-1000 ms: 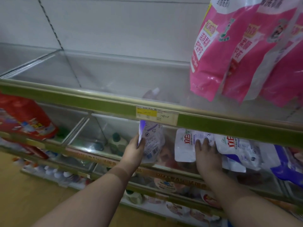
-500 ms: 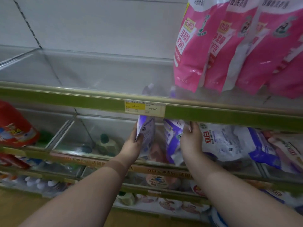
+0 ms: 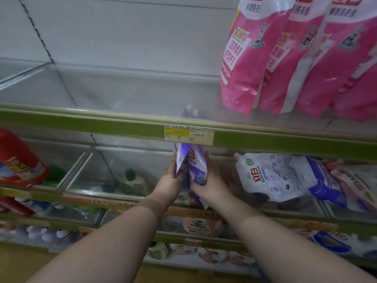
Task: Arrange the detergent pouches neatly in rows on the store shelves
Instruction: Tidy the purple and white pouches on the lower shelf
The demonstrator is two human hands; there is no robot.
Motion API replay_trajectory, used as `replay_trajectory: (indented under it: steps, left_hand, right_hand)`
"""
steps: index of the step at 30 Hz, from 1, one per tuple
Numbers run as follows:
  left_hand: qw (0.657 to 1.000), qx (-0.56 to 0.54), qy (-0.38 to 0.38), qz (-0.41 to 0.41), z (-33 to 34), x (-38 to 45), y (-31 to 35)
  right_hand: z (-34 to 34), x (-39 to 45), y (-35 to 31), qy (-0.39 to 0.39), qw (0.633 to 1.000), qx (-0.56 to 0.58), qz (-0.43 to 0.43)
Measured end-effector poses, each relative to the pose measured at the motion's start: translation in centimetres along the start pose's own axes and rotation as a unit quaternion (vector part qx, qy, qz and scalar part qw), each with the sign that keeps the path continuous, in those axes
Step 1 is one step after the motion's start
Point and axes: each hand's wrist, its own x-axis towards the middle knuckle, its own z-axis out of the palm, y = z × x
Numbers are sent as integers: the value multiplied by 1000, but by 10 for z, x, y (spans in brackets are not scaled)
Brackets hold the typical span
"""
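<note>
The left hand (image 3: 170,177) and the right hand (image 3: 212,180) are close together under the green shelf edge (image 3: 81,124). Between them stand two purple-and-white detergent pouches (image 3: 190,164), upright and pressed side by side. The left hand grasps the left pouch with the fingers curled around its edge, and the right hand grasps the right pouch from the other side, with the thumb on its front. The tops of the pouches reach up behind the yellow price tag (image 3: 188,134), which is directly above the hands.

To the right of the right hand, on the same glass shelf (image 3: 142,160), a white pouch (image 3: 271,176) lies on its back with the spout toward the hands. More purple and white pouches (image 3: 334,180) lie in disorder further right, touching it.

Above and to the right of the hands, on the upper shelf, pink detergent pouches (image 3: 285,64) stand in a row and lean on each other.

Far to the left of the left hand there is a red pouch (image 3: 18,160). Below the hands, through the glass, green bottles (image 3: 132,180) are visible, a little blurred.
</note>
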Motion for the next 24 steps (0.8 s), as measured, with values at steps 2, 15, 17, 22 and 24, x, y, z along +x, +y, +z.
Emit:
replay_trajectory:
  steps: [2,15,17,22,24]
  left_hand:
    - [1000,15,0,-1,2,0,-1]
    - [999,49,1,18,-4,-2,-8]
    - [997,71,6,11,-3,0,-10]
    - [990,137,24,12,0,0,-13]
    - [991,126,28,22,-2,-2,-17]
  right_hand:
    - [11,-1,16,-1,994,-71,79]
    - [21,17,35,-55,967,-210,134]
    - [24,11,41,-24,962,-246,119]
    - [30,10,49,1,961,-251,116]
    - [28,16,47,-3,960,-251,120]
